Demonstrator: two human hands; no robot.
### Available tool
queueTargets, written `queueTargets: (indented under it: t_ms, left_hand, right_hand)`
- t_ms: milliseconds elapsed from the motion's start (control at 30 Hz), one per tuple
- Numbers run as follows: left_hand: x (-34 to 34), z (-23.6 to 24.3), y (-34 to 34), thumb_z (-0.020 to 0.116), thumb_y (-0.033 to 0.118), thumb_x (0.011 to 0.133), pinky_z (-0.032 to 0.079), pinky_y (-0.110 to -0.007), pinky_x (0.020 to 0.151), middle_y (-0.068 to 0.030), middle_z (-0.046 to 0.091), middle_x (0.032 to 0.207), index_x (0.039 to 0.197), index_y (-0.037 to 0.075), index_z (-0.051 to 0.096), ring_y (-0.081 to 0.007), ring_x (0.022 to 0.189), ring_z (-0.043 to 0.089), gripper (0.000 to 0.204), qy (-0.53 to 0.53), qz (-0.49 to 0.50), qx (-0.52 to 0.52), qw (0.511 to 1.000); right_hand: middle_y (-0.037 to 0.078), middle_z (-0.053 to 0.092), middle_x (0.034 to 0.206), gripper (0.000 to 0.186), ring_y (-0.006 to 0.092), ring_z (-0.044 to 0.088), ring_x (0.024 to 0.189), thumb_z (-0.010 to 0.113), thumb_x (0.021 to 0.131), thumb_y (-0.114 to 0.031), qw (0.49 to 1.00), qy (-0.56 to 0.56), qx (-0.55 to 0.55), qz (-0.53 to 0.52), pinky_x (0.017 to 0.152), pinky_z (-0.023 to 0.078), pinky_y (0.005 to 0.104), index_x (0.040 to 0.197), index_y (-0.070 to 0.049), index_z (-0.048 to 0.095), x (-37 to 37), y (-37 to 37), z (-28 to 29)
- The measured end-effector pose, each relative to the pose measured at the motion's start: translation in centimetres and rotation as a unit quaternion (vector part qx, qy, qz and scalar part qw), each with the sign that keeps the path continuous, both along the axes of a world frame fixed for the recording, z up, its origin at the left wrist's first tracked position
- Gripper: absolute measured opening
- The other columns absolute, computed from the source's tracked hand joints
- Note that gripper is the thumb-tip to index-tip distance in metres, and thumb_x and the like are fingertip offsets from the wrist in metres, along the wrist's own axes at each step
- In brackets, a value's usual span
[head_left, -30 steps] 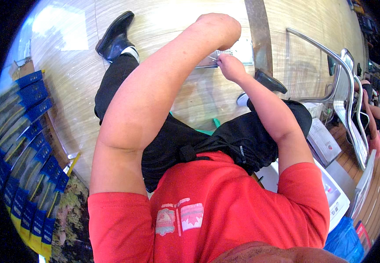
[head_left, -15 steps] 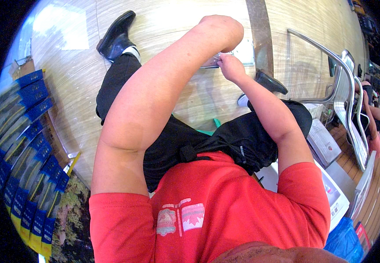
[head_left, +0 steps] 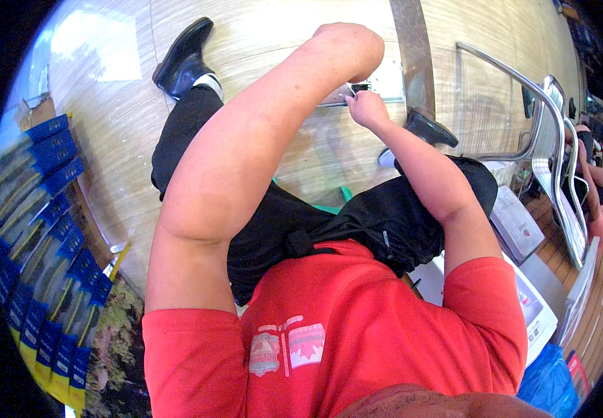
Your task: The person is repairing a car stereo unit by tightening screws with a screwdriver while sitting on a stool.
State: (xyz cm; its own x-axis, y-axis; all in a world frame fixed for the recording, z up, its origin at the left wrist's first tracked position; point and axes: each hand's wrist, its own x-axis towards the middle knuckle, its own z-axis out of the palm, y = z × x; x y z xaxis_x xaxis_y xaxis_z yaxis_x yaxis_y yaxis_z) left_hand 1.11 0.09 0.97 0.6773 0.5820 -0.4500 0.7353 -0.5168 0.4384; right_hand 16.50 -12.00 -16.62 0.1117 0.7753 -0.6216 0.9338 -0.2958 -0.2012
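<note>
A flat light-coloured metal case [head_left: 393, 82] lies on the floor between my feet, partly covered by my hands. From the left, my left hand [head_left: 362, 50] bends over it; the wrist and back of the hand hide the fingers and anything they hold. Close beneath it is my right hand [head_left: 369, 110], its fingers closed at the case's near side. Something thin and silvery shows by those fingertips, too small to name. A small dark area of the case appears just above them.
A steel bench [head_left: 545, 118] stands at the right, with another person [head_left: 594, 167] beyond it. Blue and yellow packages [head_left: 44, 244] hang along the left. Flat boxes [head_left: 517, 219] and a blue plastic bag [head_left: 551, 380] lie at my right. My black boots [head_left: 184, 59] rest on the floor.
A dark patch of the case now shows between my hands, where a pale, shiny surface was before. Both hands have shifted only slightly.
</note>
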Motion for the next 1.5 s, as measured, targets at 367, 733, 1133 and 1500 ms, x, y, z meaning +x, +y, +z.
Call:
queueTargets:
  t_ms: [367,733,1133,1500]
  left_hand:
    - [-0.6,0.1,0.0,0.063,0.019,0.092,0.056,-0.045,0.083,-0.0171,0.072,0.108,0.109,0.005,0.069,-0.0339,0.101,0.069,0.023,0.052,-0.023,0.003,0.998]
    - [-1.0,0.3,-0.1,0.063,0.026,0.098,0.056,-0.046,0.083,-0.0171,0.072,0.106,0.113,0.005,0.07,-0.0343,0.1,0.069,0.027,0.03,-0.016,0.029,0.999]
    - [-0.1,-0.3,-0.1,0.063,0.03,0.096,0.054,-0.049,0.088,-0.02,0.071,0.109,0.12,0.006,0.064,-0.0375,0.103,0.068,0.034,0.041,-0.041,0.03,0.998]
    - [-0.4,-0.2,-0.5,0.064,0.021,0.097,0.057,-0.044,0.079,-0.0165,0.074,0.102,0.106,0.004,0.074,-0.0328,0.095,0.071,0.021,0.031,-0.029,0.042,0.998]
  right_hand:
    - [0.028,0.071,0.091,0.053,0.0438,0.068,0.092,0.062,0.092,-0.047,0.991,0.063,0.041,-0.108,0.084,0.053,0.0495,0.086,0.005,0.071,1.3,-0.5,2.8]
    - [0.021,0.062,0.104,0.025,0.0411,0.063,0.1,0.055,0.091,-0.005,0.982,0.08,0.166,0.039,0.09,0.051,0.048,0.115,-0.005,0.065,1.7,-2.0,9.5]
    - [0.02,0.064,0.1,0.017,0.04,0.066,0.09,0.054,0.095,-0.011,0.979,0.065,0.155,0.117,0.081,0.053,0.0486,0.1,-0.002,0.067,1.9,-2.5,8.4]
    - [0.02,0.061,0.1,0.012,0.0393,0.066,0.091,0.051,0.09,-0.008,0.973,0.059,0.168,0.148,0.078,0.055,0.0491,0.094,-0.001,0.061,1.5,-2.6,7.7]
